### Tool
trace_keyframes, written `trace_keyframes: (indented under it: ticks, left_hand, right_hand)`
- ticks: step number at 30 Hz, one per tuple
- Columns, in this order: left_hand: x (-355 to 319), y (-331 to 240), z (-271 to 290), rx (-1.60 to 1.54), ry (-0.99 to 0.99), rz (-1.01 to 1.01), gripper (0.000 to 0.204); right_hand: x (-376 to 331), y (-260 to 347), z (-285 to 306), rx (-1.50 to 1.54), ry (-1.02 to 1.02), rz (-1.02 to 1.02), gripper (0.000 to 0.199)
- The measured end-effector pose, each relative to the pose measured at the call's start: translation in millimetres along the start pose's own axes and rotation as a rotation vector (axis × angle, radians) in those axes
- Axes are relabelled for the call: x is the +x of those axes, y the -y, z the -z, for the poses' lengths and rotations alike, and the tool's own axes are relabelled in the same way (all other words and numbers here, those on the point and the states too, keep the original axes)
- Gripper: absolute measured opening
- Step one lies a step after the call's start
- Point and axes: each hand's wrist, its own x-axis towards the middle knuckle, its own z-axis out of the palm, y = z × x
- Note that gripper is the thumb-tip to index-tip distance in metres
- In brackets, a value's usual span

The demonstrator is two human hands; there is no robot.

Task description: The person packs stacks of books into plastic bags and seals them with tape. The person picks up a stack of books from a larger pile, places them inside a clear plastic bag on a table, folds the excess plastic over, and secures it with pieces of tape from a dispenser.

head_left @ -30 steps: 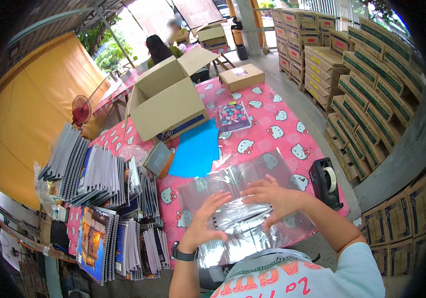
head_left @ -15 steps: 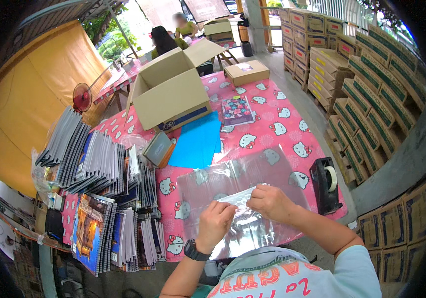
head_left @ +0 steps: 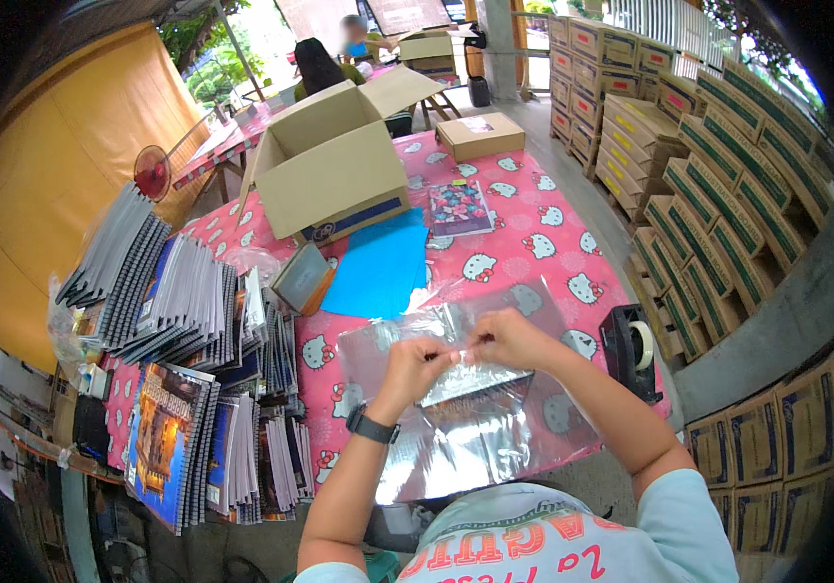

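A large sheet of clear plastic (head_left: pixel 533 428) lies on the pink patterned tablecloth in front of me. Under or within its glossy layers rests what looks like a spiral notebook (head_left: pixel 475 400), dark with a white edge, partly hidden by glare. My left hand (head_left: pixel 421 369), a dark watch on its wrist, has thumb and fingers closed on the plastic near the notebook's far side. Close to its right, my right hand (head_left: pixel 502 340) pinches the same plastic. The two sets of fingertips almost meet.
Stacks of spiral notebooks (head_left: pixel 179 291) cover the table's left side. Beyond the plastic are blue sheets (head_left: pixel 378 272), an open carton (head_left: pixel 334 185) and a floral notebook (head_left: pixel 459 209). A black tape dispenser (head_left: pixel 621 355) stands at the right edge. Two people sit farther back.
Both hands have moved away from me, over the plastic. The notebook beneath now shows as a darker shape nearer me. The view has shifted slightly.
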Motion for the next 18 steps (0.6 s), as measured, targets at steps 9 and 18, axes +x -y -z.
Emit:
trace_keyframes:
  ticks: [9, 18]
  left_hand:
    - [-50.8, -7.8, -21.3, 0.145, 0.039, -0.279, 0.012]
    - [-107.9, 33.1, -66.2, 0.347, -0.033, 0.176, 0.060]
  right_hand:
    - [-70.9, 0.6, -48.6, -0.149, -0.155, 0.240, 0.014]
    - [-113.9, -7.7, -125.1, 0.038, -0.204, -0.429, 0.036]
